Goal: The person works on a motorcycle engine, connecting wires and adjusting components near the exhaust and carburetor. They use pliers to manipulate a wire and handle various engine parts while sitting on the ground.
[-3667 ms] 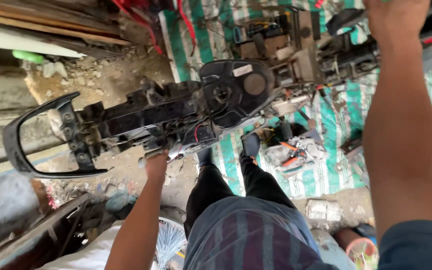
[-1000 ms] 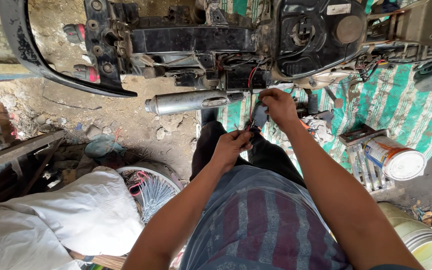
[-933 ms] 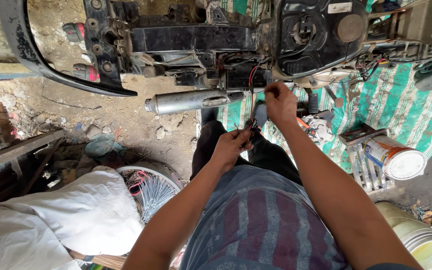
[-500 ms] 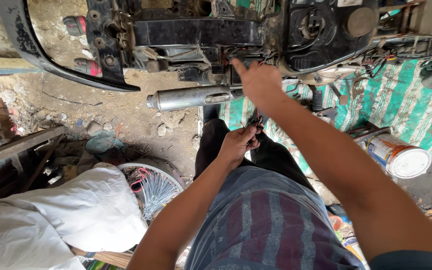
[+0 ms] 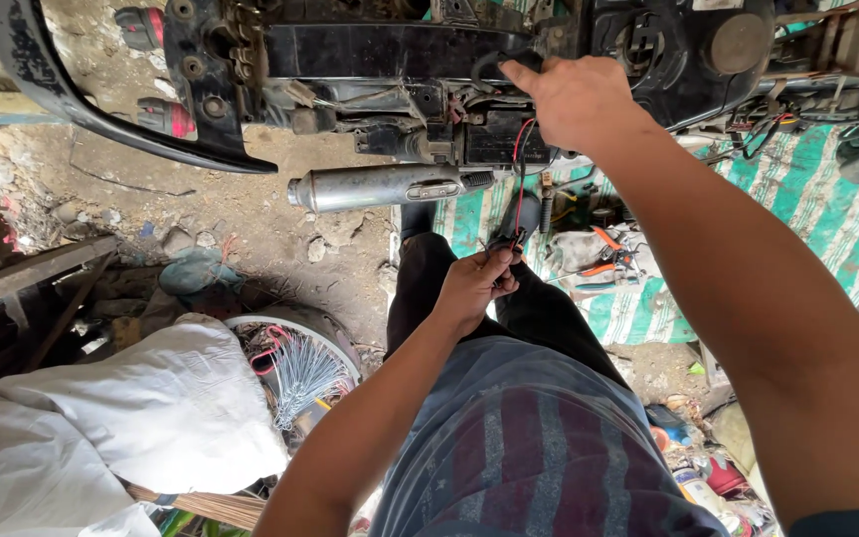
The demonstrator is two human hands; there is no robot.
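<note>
A stripped motorcycle [image 5: 380,60] with a black frame stands in front of me, its silver exhaust pipe [image 5: 380,186] jutting left. My left hand [image 5: 474,283] pinches the lower end of a red and black wire bundle [image 5: 517,189] that hangs from the frame. My right hand [image 5: 574,99] is raised to the frame beside the black tank [image 5: 688,50], its fingers curled on a black cable loop there. My dark trousers and striped shirt fill the lower middle.
A green striped mat [image 5: 827,209] lies under the bike with orange-handled pliers [image 5: 603,264] on it. A white sack [image 5: 101,418] and a spoked wheel rim [image 5: 300,363] sit at lower left. Cans and litter lie at lower right. The ground is dirt and rubble.
My right hand has left the wire near my left hand and risen to the frame. The left hand stays pinched on the wire end. The view has tilted slightly.
</note>
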